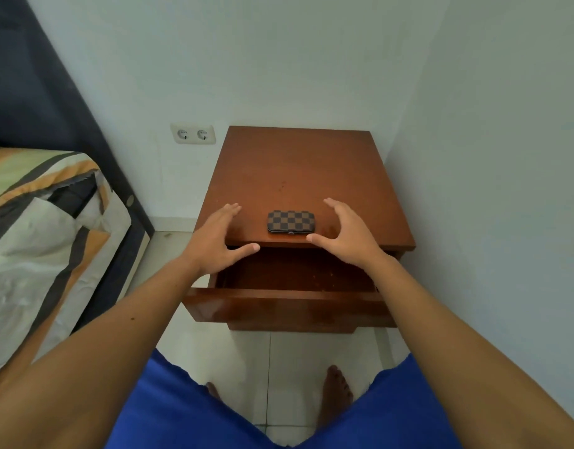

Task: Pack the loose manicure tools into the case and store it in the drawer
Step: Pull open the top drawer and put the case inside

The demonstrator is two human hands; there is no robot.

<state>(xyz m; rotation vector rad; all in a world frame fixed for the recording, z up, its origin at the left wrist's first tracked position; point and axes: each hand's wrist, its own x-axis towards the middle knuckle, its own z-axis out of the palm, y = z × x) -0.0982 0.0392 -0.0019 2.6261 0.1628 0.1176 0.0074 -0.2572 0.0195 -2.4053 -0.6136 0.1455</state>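
A small brown checkered manicure case (pixel 290 221) lies closed near the front edge of the wooden nightstand (pixel 295 166). My left hand (pixel 219 239) hovers just left of the case, fingers spread, holding nothing. My right hand (pixel 345 231) hovers just right of it, also spread and holding nothing. Neither hand touches the case. Below the top, the drawer (pixel 288 306) is pulled out and its dark inside looks bare. No loose tools are visible.
A bed with a striped cover (pixel 42 228) stands to the left, with a narrow strip of tiled floor between it and the nightstand. A double wall socket (pixel 193 134) sits left of the nightstand. A white wall closes in on the right. My feet stand below the drawer.
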